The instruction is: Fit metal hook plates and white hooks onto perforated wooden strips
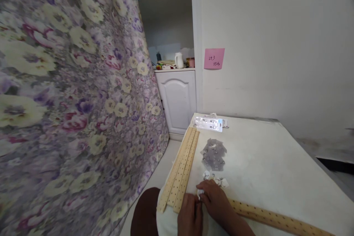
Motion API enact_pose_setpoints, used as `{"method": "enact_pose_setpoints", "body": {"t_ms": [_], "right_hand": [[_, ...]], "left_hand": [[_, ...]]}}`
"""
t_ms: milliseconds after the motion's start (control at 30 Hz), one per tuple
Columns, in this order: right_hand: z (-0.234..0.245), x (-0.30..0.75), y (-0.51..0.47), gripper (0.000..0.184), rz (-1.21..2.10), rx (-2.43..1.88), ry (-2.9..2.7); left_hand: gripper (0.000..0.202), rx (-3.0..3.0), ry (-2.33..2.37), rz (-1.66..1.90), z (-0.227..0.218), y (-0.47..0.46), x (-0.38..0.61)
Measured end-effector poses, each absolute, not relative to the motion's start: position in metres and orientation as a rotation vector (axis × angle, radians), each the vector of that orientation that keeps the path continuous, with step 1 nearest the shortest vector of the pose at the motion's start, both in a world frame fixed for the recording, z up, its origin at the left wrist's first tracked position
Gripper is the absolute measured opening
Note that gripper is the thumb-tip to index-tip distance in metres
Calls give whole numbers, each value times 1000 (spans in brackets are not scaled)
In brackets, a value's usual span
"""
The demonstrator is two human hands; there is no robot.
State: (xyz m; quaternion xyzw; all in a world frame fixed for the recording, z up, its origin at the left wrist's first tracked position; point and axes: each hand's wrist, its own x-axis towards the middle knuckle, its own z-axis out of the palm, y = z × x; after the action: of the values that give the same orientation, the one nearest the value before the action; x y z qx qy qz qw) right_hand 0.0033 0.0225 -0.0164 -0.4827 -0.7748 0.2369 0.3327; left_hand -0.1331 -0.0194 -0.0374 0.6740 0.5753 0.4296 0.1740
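Observation:
Near the table's front edge, my right hand (215,198) pinches a small white hook (199,194) between thumb and fingers. My left hand (190,214) is closed right beside it, its fingertips at the hook's lower end; what they grip is too small to make out. Partly under my right forearm lies a wooden strip with holes (276,220), running off to the right. Just beyond my fingers is a little heap of white hook pieces (218,180). Farther back lies a pile of grey translucent squares (213,155) with small metal bits on them.
Several perforated wooden strips (181,167) lie lengthwise along the table's left edge. Clear plastic packaging (208,122) rests at the far end of the white table (276,166). A floral curtain (83,99) hangs on the left; a white cabinet (178,97) stands behind.

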Motion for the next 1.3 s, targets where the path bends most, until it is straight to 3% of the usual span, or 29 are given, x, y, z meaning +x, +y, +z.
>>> {"method": "enact_pose_setpoints", "body": {"t_ms": [500,933,1167,1300], "right_hand": [[-20,3,32,34,723,-1316,-2011],[-4,8,10,35,454,-1238,-1991],[-3,73,-7,26,484,-1449,-1877],[-11,107,-21,36,543,-1607,-1907]], "left_hand": [[18,1980,1642,1174,-33,-21,-137],[12,1975,1658,1153,-21,-28,-137],[12,1946,1623,1196,-16,-28,-136],[12,1933,1611,1243,-18,-26,-136]]}}
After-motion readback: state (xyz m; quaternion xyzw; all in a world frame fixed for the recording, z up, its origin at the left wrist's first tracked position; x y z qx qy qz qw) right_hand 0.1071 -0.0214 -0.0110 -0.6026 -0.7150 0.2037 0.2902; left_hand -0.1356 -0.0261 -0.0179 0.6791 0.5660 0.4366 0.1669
